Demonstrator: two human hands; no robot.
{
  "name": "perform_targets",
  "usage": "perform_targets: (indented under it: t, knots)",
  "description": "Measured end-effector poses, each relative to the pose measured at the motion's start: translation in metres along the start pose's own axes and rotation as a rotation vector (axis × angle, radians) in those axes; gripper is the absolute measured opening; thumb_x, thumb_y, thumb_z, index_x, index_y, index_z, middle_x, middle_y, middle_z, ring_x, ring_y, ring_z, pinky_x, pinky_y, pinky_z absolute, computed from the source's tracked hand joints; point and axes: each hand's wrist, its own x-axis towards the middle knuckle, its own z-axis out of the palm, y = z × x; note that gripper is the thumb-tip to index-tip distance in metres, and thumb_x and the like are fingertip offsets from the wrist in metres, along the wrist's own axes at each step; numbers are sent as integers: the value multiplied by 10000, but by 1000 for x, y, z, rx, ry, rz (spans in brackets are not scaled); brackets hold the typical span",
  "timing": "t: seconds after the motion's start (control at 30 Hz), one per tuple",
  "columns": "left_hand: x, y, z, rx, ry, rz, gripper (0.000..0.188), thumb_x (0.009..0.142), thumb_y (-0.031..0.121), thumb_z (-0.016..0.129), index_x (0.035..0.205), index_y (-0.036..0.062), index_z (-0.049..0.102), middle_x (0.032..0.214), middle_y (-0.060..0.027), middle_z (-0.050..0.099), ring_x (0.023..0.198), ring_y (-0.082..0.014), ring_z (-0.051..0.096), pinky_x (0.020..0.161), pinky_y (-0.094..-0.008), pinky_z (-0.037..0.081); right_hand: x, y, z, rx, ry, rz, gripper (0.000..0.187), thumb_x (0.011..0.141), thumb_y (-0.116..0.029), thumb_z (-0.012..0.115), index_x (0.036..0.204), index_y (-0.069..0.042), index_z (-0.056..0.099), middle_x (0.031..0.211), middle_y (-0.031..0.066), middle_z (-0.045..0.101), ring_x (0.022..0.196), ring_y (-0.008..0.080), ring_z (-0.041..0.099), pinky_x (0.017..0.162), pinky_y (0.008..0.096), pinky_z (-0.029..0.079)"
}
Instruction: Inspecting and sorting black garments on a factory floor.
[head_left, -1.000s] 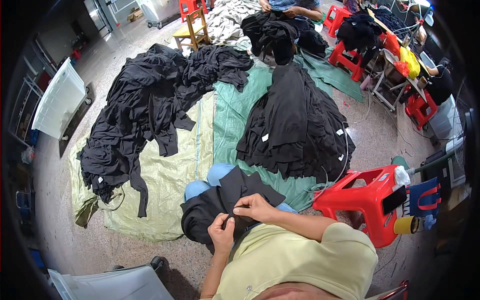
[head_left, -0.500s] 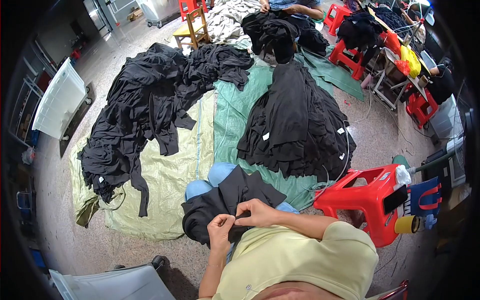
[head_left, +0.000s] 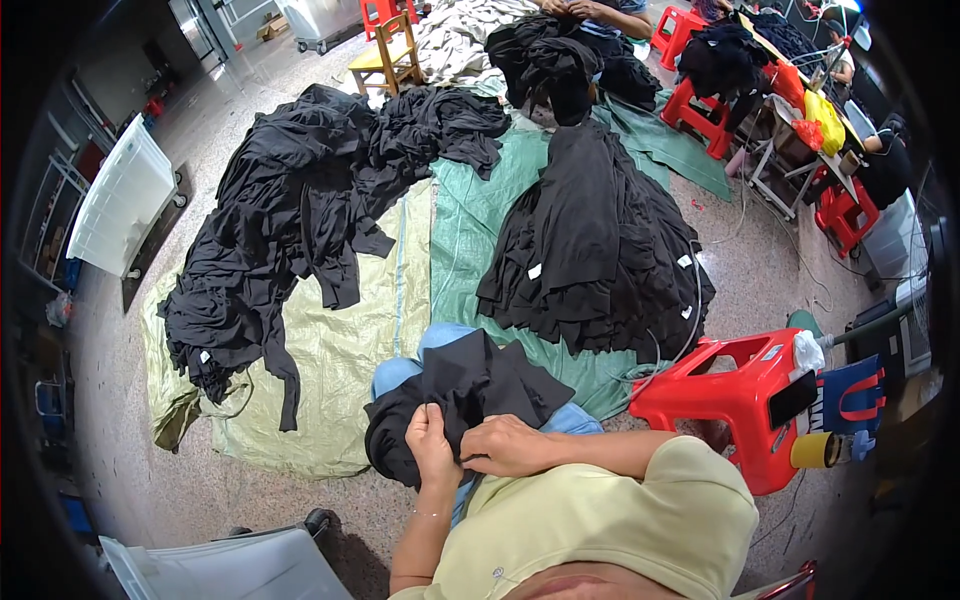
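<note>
A black cloth garment (head_left: 485,385) lies bunched across my lap, over blue-clad knees. My left hand (head_left: 432,447) is closed at its near left side, thumb and fingertips pinched together and pointing up. What the pinch holds, if anything, is too small to make out. Just to the right, my right hand (head_left: 505,446) is closed with its fingers curled down. A dark bit of the garment shows under its fingertips. The two hands are slightly apart.
A long heap of black garments (head_left: 290,190) lies ahead left on a yellowish sheet (head_left: 350,370). A stacked black pile (head_left: 590,230) rests on a green sheet (head_left: 460,220). At my right stands a red stool (head_left: 690,385) with a phone (head_left: 792,400). Co-workers sit farther off.
My hands, which met at the fingertips, have separated. The left fingertips have risen to point upward, and the right hand has turned down toward the garment. The far co-worker's hands have also moved.
</note>
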Motion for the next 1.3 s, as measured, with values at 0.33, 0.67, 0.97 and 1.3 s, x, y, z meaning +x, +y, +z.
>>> perform_targets:
  t: [0.33, 0.67, 0.97, 1.3]
  knots:
    - [1, 2, -12, 72, 44, 96, 144, 977, 113, 651, 955, -25, 681, 835, 35, 623, 719, -21, 508, 651, -188, 423, -7, 22, -25, 272, 73, 259, 161, 833, -71, 702, 953, 11, 633, 923, 134, 680, 902, 305, 684, 773, 378, 526]
    - [-6, 12, 5, 141, 106, 296, 102, 986, 68, 599, 928, -10, 631, 844, 38, 600, 744, -30, 492, 678, -195, 414, -5, 23, -31, 310, 146, 249, 145, 849, -91, 734, 959, 3, 718, 871, 101, 679, 808, 199, 666, 739, 304, 513]
    - [-3, 7, 9, 376, 128, 412, 116, 941, 63, 677, 876, -21, 628, 769, 42, 588, 686, -27, 472, 601, -202, 404, -7, 22, -19, 613, 239, 303, 83, 891, 12, 642, 971, 1, 659, 937, 12, 606, 881, 92, 572, 785, 240, 458]
    - [-5, 11, -3, 184, -128, -44, 97, 907, 51, 708, 852, -27, 699, 747, 51, 634, 665, -9, 499, 597, -179, 409, 1, 4, -20, 229, 310, 183, 177, 817, 15, 665, 970, 19, 575, 877, 113, 594, 754, 198, 611, 674, 305, 498]
